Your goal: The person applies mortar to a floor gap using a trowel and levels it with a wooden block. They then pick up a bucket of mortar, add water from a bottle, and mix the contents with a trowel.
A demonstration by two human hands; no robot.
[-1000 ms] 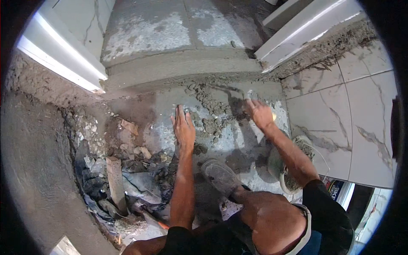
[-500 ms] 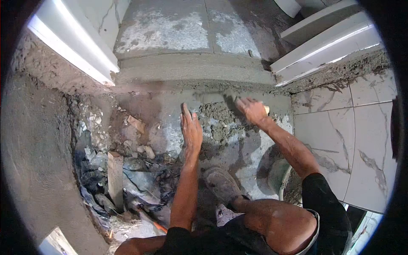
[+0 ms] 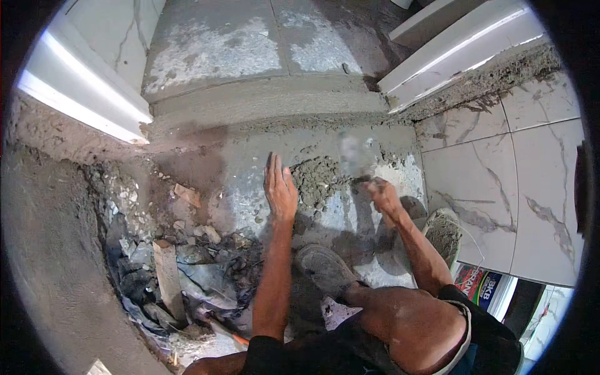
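Observation:
My left hand (image 3: pixel 279 187) lies flat, fingers together, on the wet concrete floor, its edge against a heap of grey mortar (image 3: pixel 317 175). My right hand (image 3: pixel 382 194) grips the handle of a trowel (image 3: pixel 356 154), whose blurred blade points away from me over the mortar near the step. My shoe (image 3: pixel 324 265) and bare knee (image 3: pixel 406 325) sit below the hands.
A raised cement step (image 3: pixel 262 103) runs across the back between white door frames (image 3: pixel 81 103) (image 3: pixel 459 53). Marble tiles (image 3: pixel 519 181) cover the floor at right. A mortar-filled bucket (image 3: pixel 444 234) stands by my right arm. Rubble, a wood piece (image 3: pixel 167 275) and plastic fill a pit at left.
My right hand has pulled back toward me and the trowel blade now lifts, blurred. The left hand stays flat beside the mortar heap. The view has shifted slightly.

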